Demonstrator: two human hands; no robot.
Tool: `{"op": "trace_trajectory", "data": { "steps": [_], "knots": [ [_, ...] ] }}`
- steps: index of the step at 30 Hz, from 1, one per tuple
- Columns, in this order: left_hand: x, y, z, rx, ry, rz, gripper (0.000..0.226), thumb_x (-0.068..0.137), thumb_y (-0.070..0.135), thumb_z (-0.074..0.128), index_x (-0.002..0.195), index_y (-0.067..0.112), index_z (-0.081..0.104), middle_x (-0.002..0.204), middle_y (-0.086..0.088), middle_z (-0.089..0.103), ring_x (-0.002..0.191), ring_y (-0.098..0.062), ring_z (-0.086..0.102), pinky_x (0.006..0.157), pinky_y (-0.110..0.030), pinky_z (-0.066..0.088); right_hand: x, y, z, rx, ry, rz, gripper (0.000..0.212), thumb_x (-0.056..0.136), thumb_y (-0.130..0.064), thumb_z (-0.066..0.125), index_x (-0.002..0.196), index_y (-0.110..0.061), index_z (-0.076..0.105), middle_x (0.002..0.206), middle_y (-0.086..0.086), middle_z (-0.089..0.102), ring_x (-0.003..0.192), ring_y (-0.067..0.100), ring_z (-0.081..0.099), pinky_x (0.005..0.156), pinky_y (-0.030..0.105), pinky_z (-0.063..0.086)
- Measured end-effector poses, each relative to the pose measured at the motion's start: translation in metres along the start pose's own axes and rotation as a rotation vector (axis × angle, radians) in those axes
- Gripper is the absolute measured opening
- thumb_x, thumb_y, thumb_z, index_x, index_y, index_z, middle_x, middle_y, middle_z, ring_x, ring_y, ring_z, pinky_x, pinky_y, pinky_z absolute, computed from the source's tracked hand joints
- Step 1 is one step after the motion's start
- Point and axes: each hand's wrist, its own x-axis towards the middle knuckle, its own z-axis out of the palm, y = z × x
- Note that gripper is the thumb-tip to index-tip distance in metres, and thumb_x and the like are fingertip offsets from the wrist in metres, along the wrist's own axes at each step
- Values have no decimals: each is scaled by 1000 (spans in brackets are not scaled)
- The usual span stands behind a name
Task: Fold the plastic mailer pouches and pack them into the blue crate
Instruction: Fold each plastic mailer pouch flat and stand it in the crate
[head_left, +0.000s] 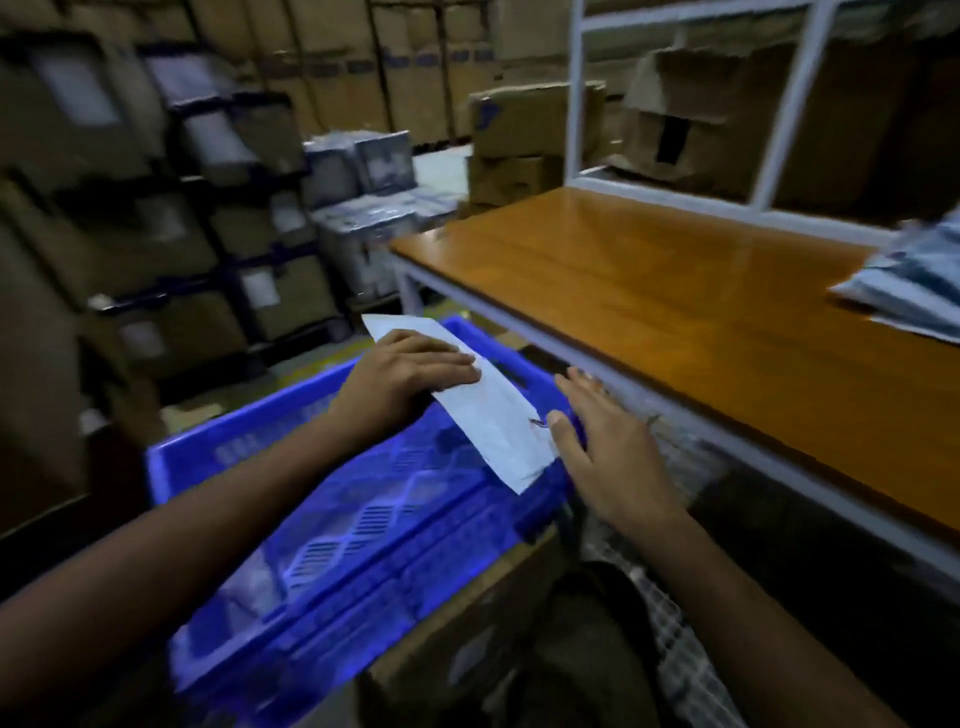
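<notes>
A folded white mailer pouch (491, 410) lies slanted over the far right part of the blue crate (311, 566), one corner sticking out past the far rim. My left hand (410, 371) lies on its upper half with the fingers stretched across it, thumb hidden beneath. My right hand (602, 447) is spread with straight fingers at the crate's right rim, the thumb touching the pouch's lower right edge. More mailer pouches (914, 283) lie in a pile on the wooden table at the far right.
The crate sits on a cardboard box (457, 649) beside a wooden table (675, 312) with a white metal frame (576, 93). Stacked cartons (104, 182) and wrapped bundles (363, 171) fill the shelves and floor behind.
</notes>
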Motion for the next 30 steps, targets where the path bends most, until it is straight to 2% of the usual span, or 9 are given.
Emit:
{"op": "trace_trajectory", "data": {
  "steps": [3,5,8,11,15,19,22,25,30],
  "knots": [
    [-62,-29,-15,12,-105,-146,36,90,11,54,116,21,76,121,7,72,109,-18,66,87,-36,46,22,-15,60,-32,-163,-126,57,102,-45,38,152,-18,41,161,-1,33,151,10,21,122,33,18],
    [-91,-40,-13,15,-172,-179,29,97,26,54,114,23,77,119,8,73,109,-18,64,88,-34,43,27,-18,85,-122,-236,-208,65,97,-52,27,152,-20,41,160,-1,34,151,10,21,123,35,15],
    [-132,-55,-7,56,-333,-217,27,91,22,64,114,28,76,118,11,73,110,-18,67,89,-35,42,31,-25,118,-247,-344,-291,77,89,-57,8,147,-26,49,155,-5,44,146,10,33,120,37,19],
    [-166,-62,-1,93,-466,-207,39,82,11,72,115,31,75,118,17,72,112,-15,65,88,-32,37,27,-23,138,-353,-182,-364,61,95,-48,22,108,-22,75,116,1,74,118,17,65,102,43,43],
    [-191,-70,10,107,-709,-175,33,82,14,73,108,34,78,108,12,75,103,-17,69,83,-32,42,26,-15,142,-415,-18,-464,47,101,-38,36,76,-16,69,74,5,71,79,26,70,75,41,46],
    [-191,-66,7,307,-1167,-228,29,94,35,57,117,29,74,112,-1,72,108,-25,65,94,-33,37,27,-16,143,-391,34,-484,48,101,-37,37,73,-15,69,73,5,71,76,27,71,74,43,45],
    [-185,-58,-1,420,-1391,-325,37,94,45,59,121,23,71,121,-4,71,115,-24,63,100,-30,39,26,-14,144,-381,47,-485,49,101,-37,35,71,-16,67,70,4,69,76,27,70,74,43,43],
    [-190,-53,-3,463,-1484,-463,37,95,46,58,123,23,69,129,-2,67,118,-22,63,104,-33,42,25,-14,145,-364,60,-490,51,102,-38,33,71,-16,67,70,4,69,79,27,70,76,43,44],
    [-194,-44,-3,449,-1493,-474,41,98,46,50,138,37,56,134,0,63,127,-22,57,108,-38,37,24,-14,145,-365,89,-496,50,102,-36,36,69,-15,67,68,5,68,76,28,70,75,43,43]
  ]
}}
